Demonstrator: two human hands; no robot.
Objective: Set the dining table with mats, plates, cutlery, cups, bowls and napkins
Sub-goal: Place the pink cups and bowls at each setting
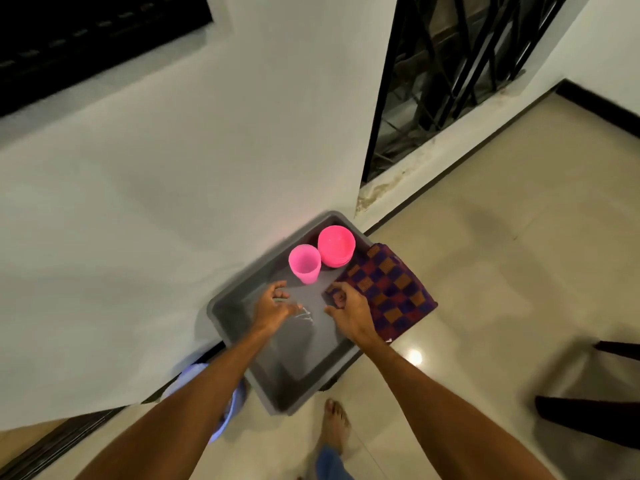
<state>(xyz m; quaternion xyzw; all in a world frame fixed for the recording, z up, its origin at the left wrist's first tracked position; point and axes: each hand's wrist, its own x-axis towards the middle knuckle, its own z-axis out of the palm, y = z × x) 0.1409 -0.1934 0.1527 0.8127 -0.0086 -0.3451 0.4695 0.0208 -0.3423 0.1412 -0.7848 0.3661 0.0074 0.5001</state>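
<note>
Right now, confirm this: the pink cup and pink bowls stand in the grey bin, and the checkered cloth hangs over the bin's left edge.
Wrong side: the head view shows the checkered cloth hanging over the right edge of the grey bin, by the right hand, not the left. The pink cup and pink bowls do stand in the bin.

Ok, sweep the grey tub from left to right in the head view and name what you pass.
left hand → pink cup → stack of pink bowls → checkered cloth, draped over the tub's right edge.
</note>
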